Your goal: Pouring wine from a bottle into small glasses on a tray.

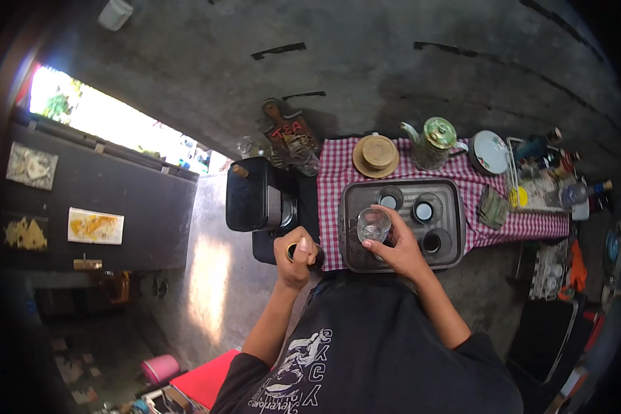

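My left hand [295, 254] grips a dark, round-topped container, perhaps a coffee pot, by its handle beside a black coffee maker [249, 194]. Between the fingers and thumb of my right hand [397, 242] is a clear drinking glass [374, 225], held above a dark tray [352, 194]. On that tray stand several glasses, among them a glass at the back [389, 198], a glass at the right [424, 210] and a glass with dark contents near the front [432, 242]. What lies under my right hand is partly hidden.
A red checked cloth [334, 155] lies under the tray. Behind are a wooden cup on a saucer [378, 154], a green teapot [434, 142] and a floral plate [490, 151]. A folded cloth [492, 207] and a rack with bottles [541, 191] are at the right; a tea sign [291, 132] leans at the wall.
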A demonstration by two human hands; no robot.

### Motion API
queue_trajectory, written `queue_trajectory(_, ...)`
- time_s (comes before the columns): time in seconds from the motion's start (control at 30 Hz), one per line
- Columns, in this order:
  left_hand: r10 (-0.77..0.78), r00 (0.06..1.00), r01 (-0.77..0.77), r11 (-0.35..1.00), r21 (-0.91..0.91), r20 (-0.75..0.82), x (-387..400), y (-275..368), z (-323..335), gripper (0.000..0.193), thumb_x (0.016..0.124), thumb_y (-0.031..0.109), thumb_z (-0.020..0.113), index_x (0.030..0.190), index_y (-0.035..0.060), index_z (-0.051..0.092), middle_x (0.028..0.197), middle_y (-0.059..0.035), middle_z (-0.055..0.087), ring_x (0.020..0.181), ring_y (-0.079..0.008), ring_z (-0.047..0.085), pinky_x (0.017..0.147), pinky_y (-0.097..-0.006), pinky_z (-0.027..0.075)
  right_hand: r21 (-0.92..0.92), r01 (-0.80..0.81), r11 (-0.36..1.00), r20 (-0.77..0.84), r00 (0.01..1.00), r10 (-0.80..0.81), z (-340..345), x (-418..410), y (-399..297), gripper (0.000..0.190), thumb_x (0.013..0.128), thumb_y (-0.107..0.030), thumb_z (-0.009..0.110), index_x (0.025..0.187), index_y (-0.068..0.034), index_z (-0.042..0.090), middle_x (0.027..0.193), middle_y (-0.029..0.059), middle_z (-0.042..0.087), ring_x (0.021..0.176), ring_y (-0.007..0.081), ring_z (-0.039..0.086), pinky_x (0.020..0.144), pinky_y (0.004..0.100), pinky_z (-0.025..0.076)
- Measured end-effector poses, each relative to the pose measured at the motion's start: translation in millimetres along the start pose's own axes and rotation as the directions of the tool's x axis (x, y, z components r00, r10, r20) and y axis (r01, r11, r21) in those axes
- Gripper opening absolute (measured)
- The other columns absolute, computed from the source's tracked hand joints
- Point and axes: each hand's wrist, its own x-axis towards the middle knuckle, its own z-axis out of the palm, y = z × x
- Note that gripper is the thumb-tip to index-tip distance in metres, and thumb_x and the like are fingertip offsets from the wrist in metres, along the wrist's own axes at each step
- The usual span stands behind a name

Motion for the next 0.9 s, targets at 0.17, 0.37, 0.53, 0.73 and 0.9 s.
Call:
queue_trajectory(0.17,-0.043,0.998,0.038,0.994,-0.103,-0.052,12,34,-17,0.043,0.095,0.034,0.044,0.064,0.0044,0.043,0.049,-0.0029,0.041,0.045,-0.0093,0.04,0.047,-0.0234,0.035,-0.04,0.088,0.995,0.102,0.991,-0.083,-4,17,0,0.067,0.079,-0.006,0.076,0.137,-0.004,0.042,0.123,0.0108,0.055,0.11,0.016,0.055,0.094,0.0309,0.047)
queue_trajectory(0.37,-0.146,0.978,0.1,0.956,-0.276,-0.149,32,62,-39,0.045,0.094,0.045,0.032,0.063,0.0128,0.038,0.043,-0.0005,0.033,0.038,-0.0137,0.033,0.05,-0.03,0.039,-0.038,0.078,0.996,0.16,0.985,-0.071,4,29,-12,0.066,0.079,-0.006,0.075,0.137,-0.004,0.042,0.124,0.0106,0.054,0.117,0.0192,0.052,0.101,0.0325,0.04)
queue_trajectory(0.53,-0.174,0.976,0.103,0.898,-0.429,-0.132,47,74,-49,0.045,0.093,0.044,0.031,0.061,0.013,0.038,0.042,-0.0008,0.032,0.037,-0.0141,0.033,0.049,-0.0301,0.038,-0.037,0.077,0.996,0.12,0.99,-0.072,17,31,-15,0.067,0.079,-0.007,0.076,0.137,-0.004,0.042,0.126,0.0112,0.054,0.116,0.0191,0.053,0.101,0.034,0.042)
queue_trajectory(0.73,-0.162,0.986,0.16,0.883,-0.44,0.033,54,70,-76,0.044,0.093,0.043,0.032,0.062,0.0122,0.038,0.041,-0.0012,0.033,0.037,-0.0143,0.034,0.048,-0.0298,0.038,-0.092,0.108,0.99,0.047,0.993,-0.104,45,28,-16,0.067,0.079,-0.007,0.076,0.137,-0.004,0.042,0.125,0.0111,0.054,0.117,0.0188,0.052,0.102,0.0337,0.041)
queue_trajectory(0.9,-0.041,0.987,0.096,0.93,-0.356,0.157,51,76,-115,0.044,0.093,0.04,0.038,0.062,0.0084,0.041,0.042,-0.0024,0.036,0.037,-0.013,0.035,0.046,-0.0283,0.038,-0.047,0.11,0.993,-0.08,0.99,-0.113,90,25,-11,0.067,0.079,-0.007,0.076,0.136,-0.003,0.042,0.123,0.0109,0.054,0.116,0.0185,0.052,0.101,0.0332,0.04)
